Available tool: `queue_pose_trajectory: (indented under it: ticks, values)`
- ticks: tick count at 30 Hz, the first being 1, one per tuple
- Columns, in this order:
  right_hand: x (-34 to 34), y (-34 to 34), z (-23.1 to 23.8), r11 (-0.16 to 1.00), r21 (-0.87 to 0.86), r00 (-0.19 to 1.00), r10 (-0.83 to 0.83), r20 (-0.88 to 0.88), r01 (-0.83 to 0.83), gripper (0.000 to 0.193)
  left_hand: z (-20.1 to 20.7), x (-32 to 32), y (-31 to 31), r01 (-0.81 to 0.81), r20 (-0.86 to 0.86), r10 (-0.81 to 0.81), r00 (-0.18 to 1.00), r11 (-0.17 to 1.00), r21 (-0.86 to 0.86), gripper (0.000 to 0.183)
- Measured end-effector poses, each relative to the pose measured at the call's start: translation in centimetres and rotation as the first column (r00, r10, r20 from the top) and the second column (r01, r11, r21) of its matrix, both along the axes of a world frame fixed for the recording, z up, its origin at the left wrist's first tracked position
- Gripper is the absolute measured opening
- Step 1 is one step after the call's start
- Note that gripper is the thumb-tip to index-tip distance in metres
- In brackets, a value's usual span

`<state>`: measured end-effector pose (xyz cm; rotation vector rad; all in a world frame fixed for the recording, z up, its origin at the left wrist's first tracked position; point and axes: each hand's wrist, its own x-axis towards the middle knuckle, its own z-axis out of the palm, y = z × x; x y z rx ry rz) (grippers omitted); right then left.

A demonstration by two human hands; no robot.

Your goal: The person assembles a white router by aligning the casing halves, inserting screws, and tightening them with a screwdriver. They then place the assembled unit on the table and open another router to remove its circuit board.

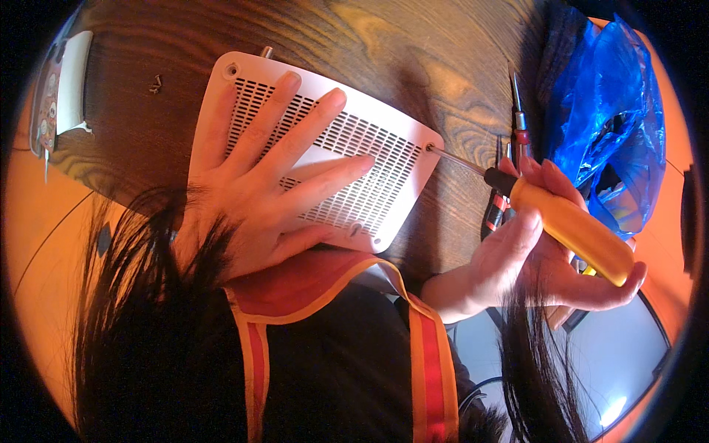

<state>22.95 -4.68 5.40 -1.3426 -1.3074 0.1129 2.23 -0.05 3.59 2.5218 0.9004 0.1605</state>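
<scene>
A white electronics housing (408,136) with rows of vent slots lies on a dark wooden table, with a small metal connector (266,52) sticking out of its far edge. My left hand (255,173) rests flat on the housing's left part, fingers spread over the slots. In my right hand (528,247) is a screwdriver (576,232) with a yellow handle and black collar. Its shaft reaches left, and the tip meets the hole at the housing's right corner. Whether a screw sits in that hole, I cannot tell. Another corner hole (233,70) shows at the far left.
Small loose screws (156,84) lie left of the housing. A red-handled screwdriver (522,136) and other tools partly hidden by my right hand lie on the right, beside a blue plastic bag (628,96). A white object (74,81) stands far left; a glossy panel (598,362) is lower right.
</scene>
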Motion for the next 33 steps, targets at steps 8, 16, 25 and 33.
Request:
queue_pose_trajectory:
  ticks: [8, 16, 25, 33]
  values:
    - [-0.3, 0.0, -0.1, 0.998, -0.047, 0.943, 0.02, -0.331, -0.038, 0.085, -0.2, 0.0, -0.2, -0.032, 0.028, 0.032, 0.999, 0.999, 0.003, 0.06]
    - [-0.2, 1.1, -0.5, 0.957, 0.289, 0.992, 0.001, -0.123, 0.035, 0.078, -0.2, 0.1, -0.1, -0.012, 0.001, 0.012, 1.0, 1.0, 0.018, 0.061]
    - [-0.1, 0.7, 0.4, 0.993, 0.119, 0.982, 0.004, -0.188, 0.018, 0.076, -0.1, 0.1, -0.1, -0.025, 0.008, 0.025, 1.0, 1.0, 0.004, 0.063]
    - [-0.6, 0.8, 0.3, 0.998, 0.009, 0.993, -0.057, 0.104, 0.056, 0.079, -0.1, 0.2, -0.3, -0.043, 0.033, 0.043, 0.999, 0.999, 0.01, 0.061]
